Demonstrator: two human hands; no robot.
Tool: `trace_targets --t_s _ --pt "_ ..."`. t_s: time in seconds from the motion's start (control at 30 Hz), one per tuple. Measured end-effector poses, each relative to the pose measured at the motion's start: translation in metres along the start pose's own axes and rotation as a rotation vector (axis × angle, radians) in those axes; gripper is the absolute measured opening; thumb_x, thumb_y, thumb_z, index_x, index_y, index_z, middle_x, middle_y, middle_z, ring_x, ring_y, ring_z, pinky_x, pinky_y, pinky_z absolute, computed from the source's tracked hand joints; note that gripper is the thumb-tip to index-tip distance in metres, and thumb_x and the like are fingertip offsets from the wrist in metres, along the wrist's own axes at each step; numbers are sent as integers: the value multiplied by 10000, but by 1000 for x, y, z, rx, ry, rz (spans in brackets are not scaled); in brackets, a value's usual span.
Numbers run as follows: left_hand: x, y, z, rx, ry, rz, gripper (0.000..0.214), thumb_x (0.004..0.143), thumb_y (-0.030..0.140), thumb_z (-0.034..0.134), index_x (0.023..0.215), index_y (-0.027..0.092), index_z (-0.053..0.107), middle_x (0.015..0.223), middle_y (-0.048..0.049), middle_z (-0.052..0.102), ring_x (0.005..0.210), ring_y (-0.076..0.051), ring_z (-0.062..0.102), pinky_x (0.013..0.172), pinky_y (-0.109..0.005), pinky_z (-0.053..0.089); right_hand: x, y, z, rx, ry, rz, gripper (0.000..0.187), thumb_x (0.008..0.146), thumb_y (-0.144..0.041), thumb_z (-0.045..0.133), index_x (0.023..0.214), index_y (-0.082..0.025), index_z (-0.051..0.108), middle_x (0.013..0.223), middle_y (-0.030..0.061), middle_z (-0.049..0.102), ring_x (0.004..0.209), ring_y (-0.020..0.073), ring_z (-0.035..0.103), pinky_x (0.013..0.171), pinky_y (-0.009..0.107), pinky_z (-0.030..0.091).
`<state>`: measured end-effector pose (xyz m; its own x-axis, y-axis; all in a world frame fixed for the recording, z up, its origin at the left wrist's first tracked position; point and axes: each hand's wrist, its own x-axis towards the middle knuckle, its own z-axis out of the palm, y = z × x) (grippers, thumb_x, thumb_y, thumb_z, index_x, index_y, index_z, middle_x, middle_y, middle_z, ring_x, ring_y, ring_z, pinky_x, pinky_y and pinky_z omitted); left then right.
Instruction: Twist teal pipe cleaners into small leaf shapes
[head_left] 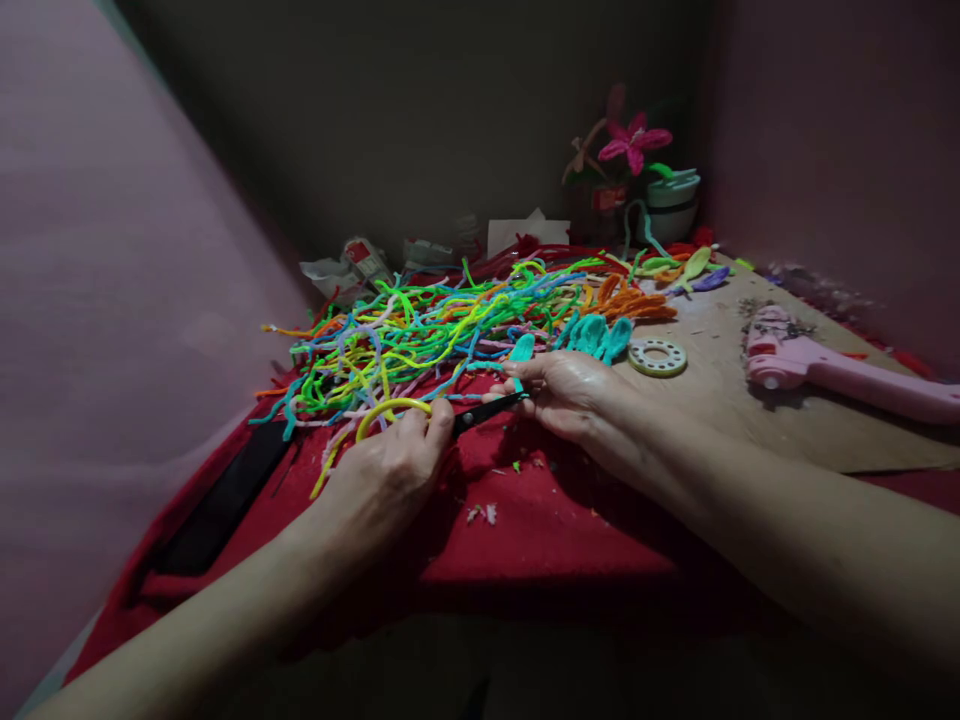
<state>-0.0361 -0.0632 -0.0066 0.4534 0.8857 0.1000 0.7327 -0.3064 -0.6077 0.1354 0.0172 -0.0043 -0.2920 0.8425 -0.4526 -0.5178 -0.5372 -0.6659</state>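
Nearest, bare red cloth (pixel 540 540) lies open; left hand (pixel 390 475) grips yellow-handled scissors (pixel 450 412), right hand (pixel 570 390) pinches a teal pipe cleaner piece (pixel 521 350) at the blade tip. Beyond, tangled pipe cleaners (pixel 420 330); glue gun (pixel 832 370) right.

dim, light falls on the centre; dark corners, edges stretched.
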Motion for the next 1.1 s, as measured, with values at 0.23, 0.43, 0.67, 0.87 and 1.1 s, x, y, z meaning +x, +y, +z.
trace_targets --t_s 0.23,0.43,0.67,0.87,1.1 --pt "-9 -5 9 -165 49 51 321 822 175 393 1139 127 408 795 -66 564 631 -143 573 561 -246 458 10 -5 -6 67 -34 -121 224 736 24 464 645 -180 486 466 -20 475 425 118 507 414 232 482" --pt "-10 -15 6 -102 -23 -13 331 826 216 394 1141 116 408 843 -88 561 684 -168 561 582 -271 453 9 -9 -4 72 -11 -169 184 775 -7 449 668 -155 474 445 -16 474 448 127 540 429 229 490" --pt "-5 -8 -8 64 115 -38 325 816 92 346 1127 81 443 742 -73 538 614 -194 535 550 -299 412 7 -3 -2 64 26 -211 213 737 36 470 724 -171 418 494 -42 492 401 101 518 359 193 418" --pt "5 -1 -19 193 147 -27 329 828 72 324 1120 98 472 761 -89 549 618 -206 525 561 -318 392 5 -1 0 155 50 -288 303 708 70 477 765 -199 349 499 -81 479 374 69 480 390 175 405" --pt "5 -1 -25 309 229 -16 307 837 79 347 1109 91 488 706 -63 529 579 -190 495 528 -304 352 -2 -2 0 18 75 -297 253 705 31 491 609 -176 381 377 -98 364 298 36 334 300 156 263"
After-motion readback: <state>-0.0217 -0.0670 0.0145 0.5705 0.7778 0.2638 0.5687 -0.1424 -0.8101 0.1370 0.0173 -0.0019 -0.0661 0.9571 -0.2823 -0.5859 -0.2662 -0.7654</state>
